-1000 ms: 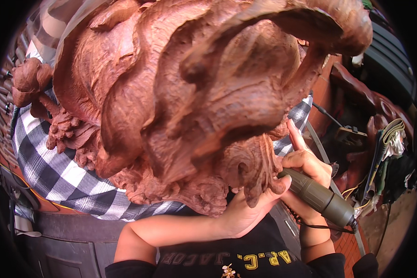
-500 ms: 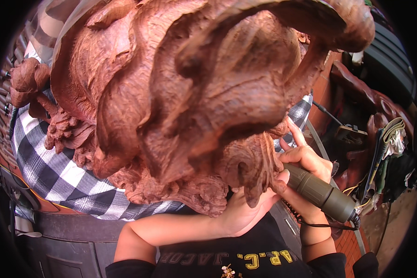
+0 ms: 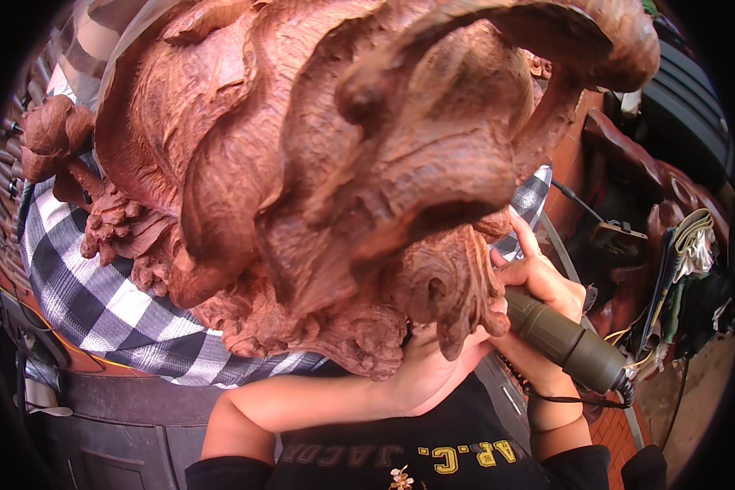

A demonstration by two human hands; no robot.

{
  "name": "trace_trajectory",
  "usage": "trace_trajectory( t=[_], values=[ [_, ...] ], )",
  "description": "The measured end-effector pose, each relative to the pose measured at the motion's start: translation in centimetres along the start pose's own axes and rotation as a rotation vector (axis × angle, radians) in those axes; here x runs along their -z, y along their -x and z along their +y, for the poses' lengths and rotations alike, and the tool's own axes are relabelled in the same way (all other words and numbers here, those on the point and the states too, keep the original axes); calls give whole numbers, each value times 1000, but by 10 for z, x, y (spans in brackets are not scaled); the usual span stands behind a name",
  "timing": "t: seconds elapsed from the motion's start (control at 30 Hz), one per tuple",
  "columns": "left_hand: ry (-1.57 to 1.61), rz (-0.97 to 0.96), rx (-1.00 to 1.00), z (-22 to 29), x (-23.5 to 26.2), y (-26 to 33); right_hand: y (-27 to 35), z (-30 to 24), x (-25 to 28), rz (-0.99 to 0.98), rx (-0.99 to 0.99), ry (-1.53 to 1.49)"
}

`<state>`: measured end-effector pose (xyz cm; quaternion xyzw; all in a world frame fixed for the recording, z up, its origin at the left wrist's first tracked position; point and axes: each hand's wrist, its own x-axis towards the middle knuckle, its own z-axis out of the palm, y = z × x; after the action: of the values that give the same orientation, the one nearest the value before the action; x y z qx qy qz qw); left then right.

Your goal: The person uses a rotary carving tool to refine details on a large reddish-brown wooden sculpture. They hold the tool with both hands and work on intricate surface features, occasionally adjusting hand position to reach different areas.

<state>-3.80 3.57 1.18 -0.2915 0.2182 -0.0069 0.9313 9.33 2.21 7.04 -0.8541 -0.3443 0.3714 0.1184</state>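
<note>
A large reddish-brown wood carving [image 3: 343, 163] with swirling folds fills most of the view. My right hand [image 3: 543, 282] grips an olive-green rotary carving tool [image 3: 567, 339] and holds its tip against the carving's lower right edge; the tip itself is hidden by the wood. A black cable runs from the tool's rear. My left hand [image 3: 433, 367] lies under the carving's lower lobe, palm against the wood, its fingers mostly hidden behind it. My left forearm comes in across the bottom.
A black-and-white checked cloth [image 3: 98, 302] lies under the carving on the left. A dark metal stand [image 3: 122, 425] is below it. At the right are another carved wood piece [image 3: 670, 188], hanging cloths [image 3: 690, 245] and cables.
The view has shifted slightly. My right hand and the tool have stayed at the same spot on the carving's lower right edge.
</note>
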Motion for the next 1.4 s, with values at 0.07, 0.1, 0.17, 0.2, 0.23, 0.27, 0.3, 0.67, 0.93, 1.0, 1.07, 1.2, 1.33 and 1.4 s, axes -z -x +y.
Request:
trace_trajectory(
  t=[0.07,0.1,0.17,0.2,0.23,0.27,0.3,0.67,0.93,1.0,1.07,1.2,1.33,1.4],
  values=[
    [4,-6,0,-2,3,1,0,3,1,-8,15,-23],
    [3,-9,-2,-1,2,0,0,5,1,-12,23,-36],
    [1,-15,-6,1,0,-3,1,3,2,-19,-2,-36],
    [-4,-24,0,0,2,-2,1,3,2,-23,-14,-36],
    [-8,-33,5,-2,6,0,1,3,2,-21,-3,-39],
    [-13,-41,10,-3,8,2,1,5,1,-19,8,-43],
    [-15,-25,8,-2,6,1,1,6,1,-17,16,-45],
    [-44,19,-27,-6,7,3,7,22,-10,64,134,-153],
    [-158,-13,12,0,9,3,9,37,-14,86,281,-164],
    [-264,-51,30,0,14,1,12,44,-16,118,331,-216],
    [-372,-49,49,-2,16,-1,17,52,-18,166,383,-279],
    [-463,55,-34,-13,-1,2,35,64,-41,395,433,-384],
    [-689,71,-46,-6,3,20,50,62,-55,517,480,-348],
    [-761,77,-31,-5,6,24,53,64,-58,529,516,-345]
  ],
)
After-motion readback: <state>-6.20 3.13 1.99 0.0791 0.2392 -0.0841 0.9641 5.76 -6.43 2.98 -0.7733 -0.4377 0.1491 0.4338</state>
